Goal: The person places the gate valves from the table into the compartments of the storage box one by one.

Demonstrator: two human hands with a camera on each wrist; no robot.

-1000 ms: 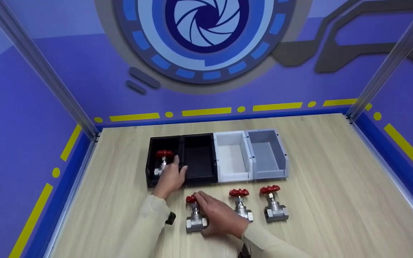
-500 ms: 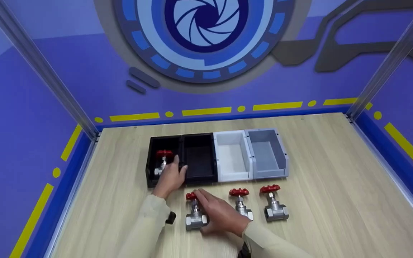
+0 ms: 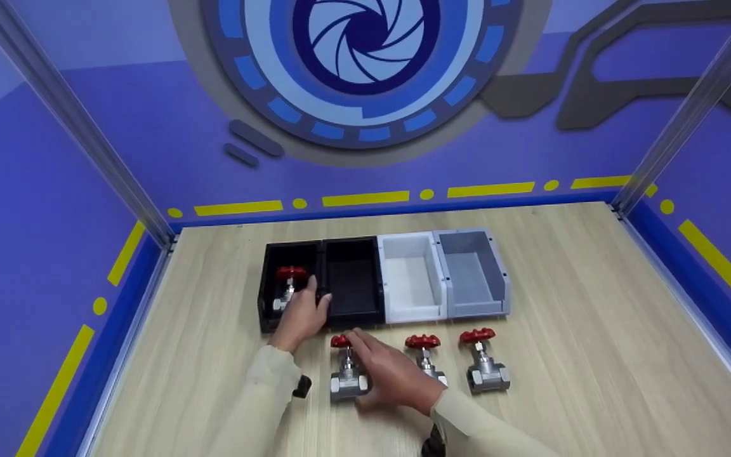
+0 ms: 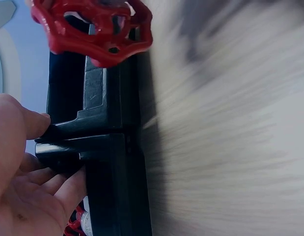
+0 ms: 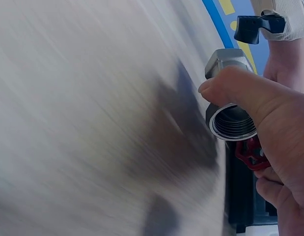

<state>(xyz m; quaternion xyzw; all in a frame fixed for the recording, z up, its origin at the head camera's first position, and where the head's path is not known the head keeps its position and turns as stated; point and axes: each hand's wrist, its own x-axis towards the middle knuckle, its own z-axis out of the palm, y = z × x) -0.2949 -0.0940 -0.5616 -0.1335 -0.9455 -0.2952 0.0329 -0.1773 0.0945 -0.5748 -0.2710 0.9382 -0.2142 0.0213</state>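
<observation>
My right hand (image 3: 394,377) grips a metal valve with a red handwheel (image 3: 348,384), thumb at the threaded body and fingers up by the wheel. In the right wrist view the thumb lies across the valve body (image 5: 229,59), an open threaded end facing the camera. My left hand (image 3: 302,317) pinches the shared wall of two black bins (image 4: 97,140), thumb on one side, fingers on the other. Inside the leftmost black bin (image 3: 264,292) rests another valve (image 3: 290,273), partly hidden by that hand. The held valve's red handwheel (image 4: 100,34) appears large in the left wrist view.
Right of the left bin stand a second black bin (image 3: 351,279), a white bin (image 3: 411,279) and a grey bin (image 3: 470,279), joined in a row. Two more valves stand in front, one partly behind my right hand (image 3: 422,343), the other farther right (image 3: 489,376). Purple walls enclose the wooden table.
My right hand and its valve have moved slightly forward, towards the bins. The left hand stays at the bin wall, and the other valves have not moved.
</observation>
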